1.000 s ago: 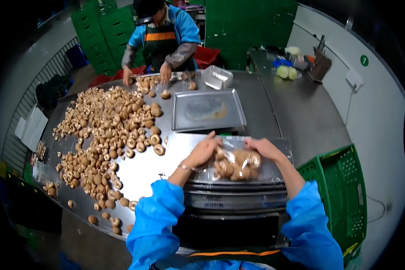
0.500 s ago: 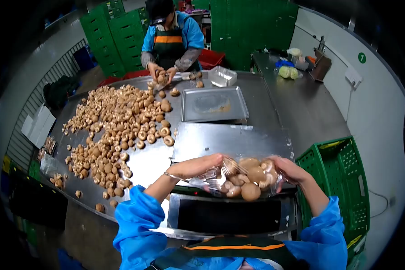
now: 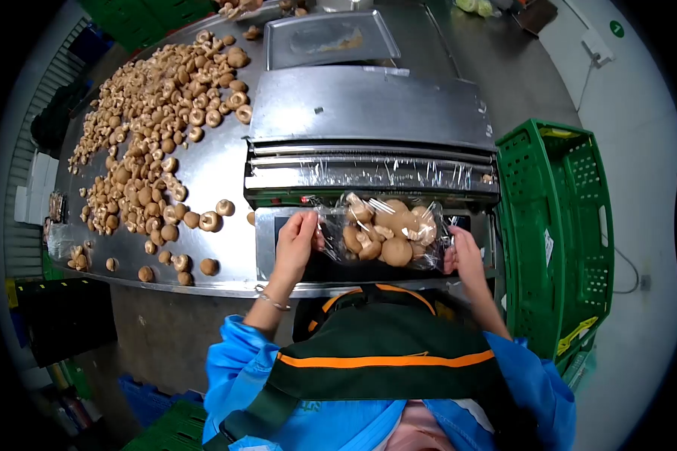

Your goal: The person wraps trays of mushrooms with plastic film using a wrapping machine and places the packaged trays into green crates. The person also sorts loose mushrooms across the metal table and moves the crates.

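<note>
Pack of mushrooms [image 3: 393,231] is bagged in clear film [image 3: 337,242], between the two hands, on the near side of the metal wrapping machine [image 3: 368,177]. Left hand [image 3: 296,240]: fingers pinched on film at the left end. Right hand [image 3: 465,254]: fingers closed on film at the right end. Mushrooms are covered; film ends are loose at the sides, so folding or sealing looks unfinished. Many loose mushrooms [image 3: 147,143] lie unpacked on the table [image 3: 224,161], left of the machine. Green crate [image 3: 532,255] stands to the right.
</note>
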Available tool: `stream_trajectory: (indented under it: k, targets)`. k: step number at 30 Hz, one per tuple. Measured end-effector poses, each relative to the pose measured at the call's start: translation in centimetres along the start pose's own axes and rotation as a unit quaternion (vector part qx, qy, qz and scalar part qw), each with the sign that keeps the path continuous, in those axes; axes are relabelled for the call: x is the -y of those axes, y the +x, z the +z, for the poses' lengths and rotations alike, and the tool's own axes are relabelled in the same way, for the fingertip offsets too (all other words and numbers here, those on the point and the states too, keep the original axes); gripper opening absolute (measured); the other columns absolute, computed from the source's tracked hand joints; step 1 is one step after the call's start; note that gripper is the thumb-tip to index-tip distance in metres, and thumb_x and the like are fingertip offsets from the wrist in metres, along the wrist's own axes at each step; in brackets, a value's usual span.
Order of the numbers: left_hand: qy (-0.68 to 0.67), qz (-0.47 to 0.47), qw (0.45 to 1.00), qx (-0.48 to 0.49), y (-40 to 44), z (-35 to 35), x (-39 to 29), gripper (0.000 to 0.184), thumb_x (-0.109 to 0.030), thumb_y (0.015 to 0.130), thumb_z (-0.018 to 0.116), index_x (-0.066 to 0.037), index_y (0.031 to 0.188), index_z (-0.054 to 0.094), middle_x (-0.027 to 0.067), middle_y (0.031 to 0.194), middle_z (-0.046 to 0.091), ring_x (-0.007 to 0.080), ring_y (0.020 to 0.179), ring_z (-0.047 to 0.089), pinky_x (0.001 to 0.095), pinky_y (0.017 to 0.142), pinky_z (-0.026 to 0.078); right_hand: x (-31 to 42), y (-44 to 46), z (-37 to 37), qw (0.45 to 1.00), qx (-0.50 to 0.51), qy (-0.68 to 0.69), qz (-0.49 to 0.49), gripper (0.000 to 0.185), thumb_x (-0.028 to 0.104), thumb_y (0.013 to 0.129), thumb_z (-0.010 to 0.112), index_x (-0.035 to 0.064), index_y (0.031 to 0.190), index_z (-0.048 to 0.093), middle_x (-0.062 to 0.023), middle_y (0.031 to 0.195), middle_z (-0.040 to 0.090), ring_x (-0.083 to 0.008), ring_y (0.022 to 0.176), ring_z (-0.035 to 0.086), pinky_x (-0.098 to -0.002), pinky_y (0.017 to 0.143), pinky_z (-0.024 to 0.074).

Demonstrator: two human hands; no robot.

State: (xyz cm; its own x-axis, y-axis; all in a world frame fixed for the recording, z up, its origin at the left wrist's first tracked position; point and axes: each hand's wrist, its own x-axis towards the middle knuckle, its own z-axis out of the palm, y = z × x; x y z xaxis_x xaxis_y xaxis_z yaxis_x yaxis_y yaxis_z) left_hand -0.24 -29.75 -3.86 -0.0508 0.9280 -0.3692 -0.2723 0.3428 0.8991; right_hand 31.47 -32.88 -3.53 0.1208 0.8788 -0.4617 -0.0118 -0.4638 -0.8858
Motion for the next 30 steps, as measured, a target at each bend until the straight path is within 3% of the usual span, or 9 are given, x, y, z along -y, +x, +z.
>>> stream_trajectory:
  k: [6, 8, 10, 12, 13, 18, 24, 28, 30]
  targets:
    - [-0.324, -0.159, 0.928, -0.087, -5.0, -4.4, 0.3, 0.014, -0.018, 0.089, 0.050, -0.010, 0.078, 0.050, -0.0076, 0.050, 0.031, 0.0013, 0.038, 0.025, 0.0165, 0.032, 0.015, 2.8, -4.9, -0.9, 0.950, -0.103, 0.289, 0.064, 0.023, 0.013, 0.089, 0.049, 0.0060, 0.110, 0.043, 0.0037, 0.052, 0.031, -0.0025, 0.037, 0.027, -0.0175, 0.034, 0.0210]
    - [-0.332, -0.225, 0.895, -0.194, -9.3, -5.6, 2.2, 0.016, -0.017, 0.088, 0.050, -0.010, 0.074, 0.050, -0.0080, 0.049, 0.032, 0.0012, 0.036, 0.025, 0.0166, 0.030, 0.014, -1.9, -7.5, -2.0, 0.909, -0.082, 0.387, 0.133, 0.023, 0.015, 0.090, 0.048, 0.0066, 0.111, 0.045, 0.0035, 0.053, 0.037, -0.0033, 0.037, 0.033, -0.0176, 0.033, 0.0251]
    - [-0.145, -0.307, 0.922, -0.187, -10.7, -5.2, 5.2, 0.015, -0.014, 0.087, 0.050, -0.008, 0.074, 0.052, -0.0079, 0.048, 0.032, 0.0017, 0.035, 0.023, 0.0185, 0.029, 0.015, -12.9, -7.9, -2.2, 0.945, -0.122, 0.206, 0.224, 0.029, 0.015, 0.090, 0.046, 0.0043, 0.116, 0.046, -0.0055, 0.074, 0.057, -0.0095, 0.045, 0.047, -0.0216, 0.033, 0.0362]
    - [-0.049, -0.342, 0.935, -0.085, -9.6, -1.3, 5.3, 0.013, -0.009, 0.086, 0.048, -0.003, 0.090, 0.058, 0.0018, 0.072, 0.058, 0.0109, 0.058, 0.057, 0.0244, 0.048, 0.047, -13.0, -6.2, 3.3, 0.974, -0.069, 0.064, 0.204, 0.035, 0.016, 0.087, 0.052, 0.0018, 0.118, 0.044, -0.0098, 0.083, 0.058, -0.0182, 0.074, 0.059, -0.0288, 0.063, 0.0510]
    - [-0.035, -0.296, 0.954, 0.031, -8.6, -2.3, 10.2, 0.016, -0.009, 0.086, 0.048, 0.000, 0.095, 0.058, 0.0067, 0.087, 0.061, 0.0170, 0.077, 0.062, 0.0285, 0.067, 0.051, -8.7, -6.3, 4.7, 0.980, 0.147, -0.103, 0.084, 0.039, 0.023, 0.087, 0.053, 0.0021, 0.118, 0.044, -0.0103, 0.102, 0.056, -0.0196, 0.086, 0.058, -0.0328, 0.077, 0.0487]
    - [-0.378, -0.436, 0.763, 0.292, -7.2, 0.2, 10.7, 0.018, -0.007, 0.084, 0.051, -0.002, 0.102, 0.051, 0.0050, 0.093, 0.056, 0.0141, 0.086, 0.055, 0.0262, 0.075, 0.046, -12.1, -7.4, 4.8, 0.930, 0.301, 0.175, 0.119, 0.023, 0.016, 0.089, 0.036, 0.0045, 0.106, 0.046, -0.0093, 0.101, 0.053, -0.0182, 0.092, 0.053, -0.0273, 0.076, 0.0449]
    - [-0.271, -0.303, 0.821, 0.401, -5.3, 11.3, 0.9, 0.031, -0.004, 0.083, 0.055, -0.004, 0.111, 0.044, 0.0030, 0.100, 0.049, 0.0107, 0.097, 0.047, 0.0235, 0.083, 0.039, -0.5, -9.3, -2.1, 0.927, 0.182, 0.326, -0.032, 0.030, 0.022, 0.089, 0.043, 0.0037, 0.113, 0.044, -0.0110, 0.107, 0.053, -0.0204, 0.095, 0.054, -0.0308, 0.079, 0.0472]
    - [-0.004, -0.019, 0.886, 0.463, -3.7, 19.4, -3.9, 0.030, -0.004, 0.085, 0.054, -0.004, 0.113, 0.043, 0.0012, 0.102, 0.047, 0.0069, 0.098, 0.044, 0.0211, 0.083, 0.037, 6.2, -6.5, -13.7, 0.904, -0.062, 0.352, -0.234, 0.037, 0.026, 0.089, 0.048, 0.0031, 0.117, 0.043, -0.0121, 0.112, 0.052, -0.0218, 0.096, 0.055, -0.0331, 0.081, 0.0487]
    - [0.016, 0.012, 0.878, 0.479, -2.7, 20.3, -5.5, 0.022, -0.001, 0.086, 0.050, -0.002, 0.108, 0.045, 0.0056, 0.101, 0.052, 0.0115, 0.091, 0.050, 0.0251, 0.082, 0.041, 13.1, -5.1, -18.4, 0.887, -0.056, 0.422, -0.178, 0.038, 0.034, 0.090, 0.045, 0.0059, 0.116, 0.045, -0.0106, 0.117, 0.048, -0.0218, 0.101, 0.052, -0.0359, 0.084, 0.0480]
